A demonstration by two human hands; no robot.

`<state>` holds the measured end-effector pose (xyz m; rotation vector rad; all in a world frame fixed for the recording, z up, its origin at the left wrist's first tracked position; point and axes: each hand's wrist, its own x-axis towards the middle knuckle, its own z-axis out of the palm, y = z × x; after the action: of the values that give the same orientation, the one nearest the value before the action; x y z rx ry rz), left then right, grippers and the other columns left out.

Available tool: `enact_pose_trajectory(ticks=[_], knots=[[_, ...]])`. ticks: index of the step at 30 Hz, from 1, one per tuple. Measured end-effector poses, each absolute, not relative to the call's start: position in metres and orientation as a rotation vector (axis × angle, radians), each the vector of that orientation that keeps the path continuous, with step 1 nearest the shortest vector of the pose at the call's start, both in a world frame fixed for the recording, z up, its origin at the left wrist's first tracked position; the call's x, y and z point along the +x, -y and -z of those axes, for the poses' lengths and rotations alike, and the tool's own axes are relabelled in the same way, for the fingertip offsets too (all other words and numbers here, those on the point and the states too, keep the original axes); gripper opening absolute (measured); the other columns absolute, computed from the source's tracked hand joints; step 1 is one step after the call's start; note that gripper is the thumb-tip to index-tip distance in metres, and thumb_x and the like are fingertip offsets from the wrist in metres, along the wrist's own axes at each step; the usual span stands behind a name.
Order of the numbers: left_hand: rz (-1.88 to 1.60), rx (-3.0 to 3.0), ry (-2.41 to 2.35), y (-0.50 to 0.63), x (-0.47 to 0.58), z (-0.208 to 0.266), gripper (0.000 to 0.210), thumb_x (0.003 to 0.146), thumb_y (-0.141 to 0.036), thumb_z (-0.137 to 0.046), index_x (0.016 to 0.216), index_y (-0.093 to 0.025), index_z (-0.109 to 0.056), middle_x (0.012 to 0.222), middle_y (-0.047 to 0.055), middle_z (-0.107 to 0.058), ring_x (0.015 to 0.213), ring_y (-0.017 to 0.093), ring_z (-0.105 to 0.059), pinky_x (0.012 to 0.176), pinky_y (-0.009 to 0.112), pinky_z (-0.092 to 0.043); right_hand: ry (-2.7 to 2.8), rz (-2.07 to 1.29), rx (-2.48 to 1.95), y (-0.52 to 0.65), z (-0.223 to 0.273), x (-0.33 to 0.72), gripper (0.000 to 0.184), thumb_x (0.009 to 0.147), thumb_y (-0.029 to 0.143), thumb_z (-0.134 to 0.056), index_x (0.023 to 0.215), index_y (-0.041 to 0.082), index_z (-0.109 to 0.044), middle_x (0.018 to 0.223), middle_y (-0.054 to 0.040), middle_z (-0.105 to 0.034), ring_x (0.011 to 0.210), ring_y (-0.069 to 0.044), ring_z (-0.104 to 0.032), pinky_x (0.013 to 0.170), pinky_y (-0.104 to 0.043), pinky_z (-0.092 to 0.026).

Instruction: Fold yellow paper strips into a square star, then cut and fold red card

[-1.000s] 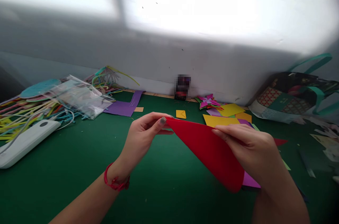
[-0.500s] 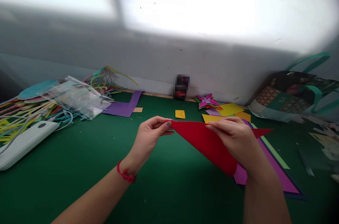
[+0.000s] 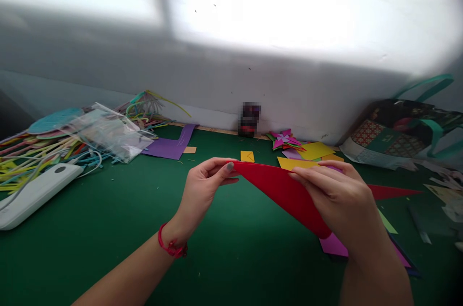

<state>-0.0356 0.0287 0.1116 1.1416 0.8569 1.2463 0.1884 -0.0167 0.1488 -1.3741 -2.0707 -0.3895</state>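
Note:
A folded sheet of red paper (image 3: 282, 192) is stretched between my hands above the green table (image 3: 231, 267). My left hand (image 3: 210, 176) pinches its left corner between thumb and fingers. Along the upper edge, further right, my right hand (image 3: 334, 195) grips the same sheet, and a pointed red end shows beyond that hand. Below the right hand lie sheets of magenta paper (image 3: 333, 246) and light green paper (image 3: 388, 221), partly covered by the hand and wrist. Just past the red paper is a small yellow folded paper (image 3: 247, 156).
At left are a white glue gun-like device (image 3: 39, 195) with a cord, several pipe cleaners (image 3: 21, 166) and a clear plastic bag (image 3: 119, 135). Purple paper (image 3: 170, 147), stacked paper stars (image 3: 284, 139) and yellow sheets (image 3: 314, 150) lie at the back. A patterned bag (image 3: 387, 135) stands at right.
My right hand has moved to the right along the red paper's upper edge. The pointed red end now reaches further right. My left hand keeps its pinch on the corner.

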Motion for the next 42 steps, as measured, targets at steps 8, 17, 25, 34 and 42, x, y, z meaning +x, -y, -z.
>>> enact_pose_trajectory(ticks=[8,17,25,34,42], knots=[[-1.298,1.161,-0.906,-0.0277,-0.037,-0.1132,0.019,0.075,-0.031,-0.063,0.085,-0.015,-0.066,0.082,0.004,-0.07,0.074,0.018,-0.066,0.074,0.031,-0.056,2.055,0.349,-1.354,0.0154,-0.15,0.1866,0.01,0.083,0.023,-0.054,0.083,0.025,-0.064,0.078,0.0001,-0.069,0.066,-0.017,-0.062,0.086,-0.041,-0.042],[-1.315,1.194,-0.891,-0.0271,-0.0365,-0.1112,0.016,0.076,-0.028,-0.062,0.083,-0.015,-0.066,0.081,0.004,-0.069,0.075,0.018,-0.066,0.074,0.03,-0.056,2.049,0.382,-1.318,0.0164,-0.1509,0.1885,0.008,0.082,0.022,-0.056,0.082,0.023,-0.065,0.078,-0.0007,-0.07,0.067,-0.016,-0.062,0.086,-0.04,-0.042],[-1.31,1.202,-0.858,-0.0252,-0.0365,-0.112,0.014,0.077,-0.028,-0.061,0.083,-0.016,-0.066,0.082,0.004,-0.069,0.079,0.018,-0.065,0.076,0.031,-0.055,2.031,0.373,-1.315,0.0163,-0.1502,0.1889,0.012,0.083,0.025,-0.053,0.082,0.026,-0.065,0.078,0.0004,-0.07,0.067,-0.018,-0.064,0.085,-0.042,-0.042],[-1.337,1.159,-0.915,-0.027,-0.0353,-0.1128,0.016,0.072,-0.028,-0.066,0.082,-0.015,-0.065,0.082,0.004,-0.069,0.079,0.018,-0.065,0.076,0.029,-0.054,2.029,0.382,-1.322,0.0172,-0.1508,0.1845,0.009,0.081,0.025,-0.056,0.079,0.023,-0.065,0.073,0.0004,-0.069,0.061,-0.015,-0.061,0.087,-0.04,-0.042],[-1.333,1.171,-0.919,-0.0251,-0.0343,-0.1143,0.013,0.071,-0.027,-0.066,0.076,-0.016,-0.066,0.076,0.002,-0.069,0.074,0.016,-0.065,0.072,0.028,-0.056,2.023,0.344,-1.314,0.016,-0.1504,0.1893,0.01,0.081,0.027,-0.057,0.079,0.023,-0.066,0.075,0.0008,-0.07,0.063,-0.016,-0.063,0.086,-0.041,-0.043]])
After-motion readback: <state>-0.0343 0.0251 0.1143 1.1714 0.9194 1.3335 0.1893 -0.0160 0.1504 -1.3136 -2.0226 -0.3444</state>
